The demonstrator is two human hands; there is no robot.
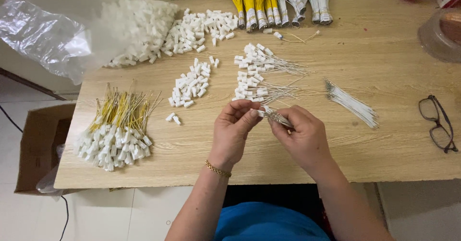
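Left hand [234, 125]: pinched a small white connector [260, 112] at centre frame.
Right hand [301, 133]: gripped a thin bundle of white wires [278, 119], touching that connector.
Done: white-wired assemblies [257, 75] lay above the hands; yellow-wired ones [117, 135] at lower left of the counter [384, 145].
Left: loose connectors [189, 87] centre-left, bare white wires [353, 105] at right, a bag of connectors [129, 29] upper left.

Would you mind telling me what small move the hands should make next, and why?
Probably press the white connector, pinched by the left hand, onto the tips of the thin wires held in the right hand. The connector sits right at the wire ends, and the finished pile of white-wire pieces just beyond the hands shows connectors seated that way.
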